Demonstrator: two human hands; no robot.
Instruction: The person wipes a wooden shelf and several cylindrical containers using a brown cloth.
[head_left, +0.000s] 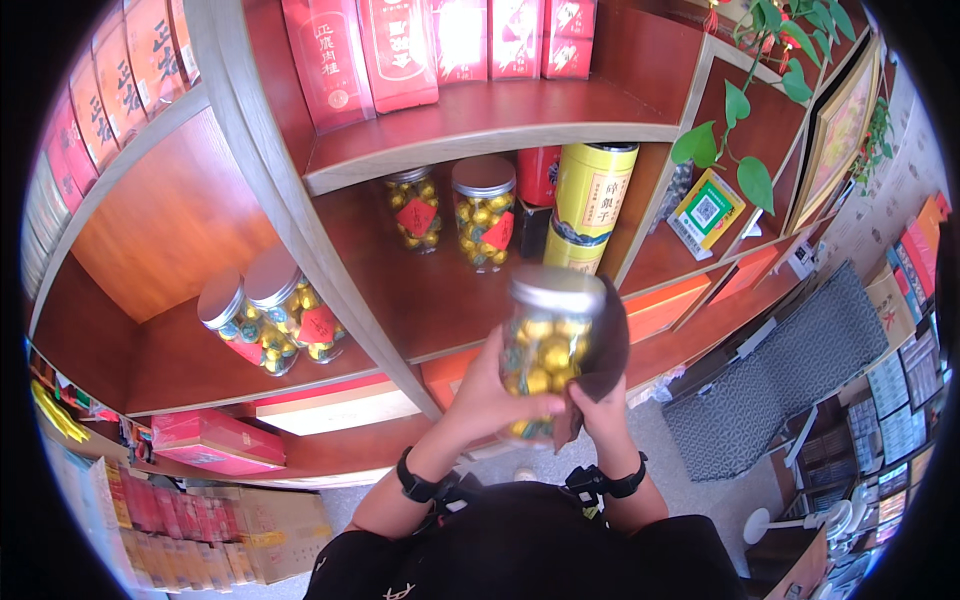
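Observation:
A clear jar (541, 352) with a silvery lid, filled with gold-wrapped balls, is held up in front of the shelves. My left hand (480, 397) is wrapped round its left side, thumb across the front. In my right hand (600, 412) is a dark brown cloth (609, 345), pressed against the jar's right side. Two similar jars with red labels, a smaller-looking one (415, 214) and a nearer one (484, 217), stand on the shelf behind. Two more jars (277, 315) stand together in the left compartment. The held jar is slightly blurred.
Yellow canisters (592, 202) are stacked at the right of the middle shelf (397, 300). Red boxes (397, 52) line the shelf above. A trailing plant (739, 112) hangs near a small stand with a printed code (705, 214). A folding bed (780, 382) and cardboard boxes (285, 532) occupy the floor.

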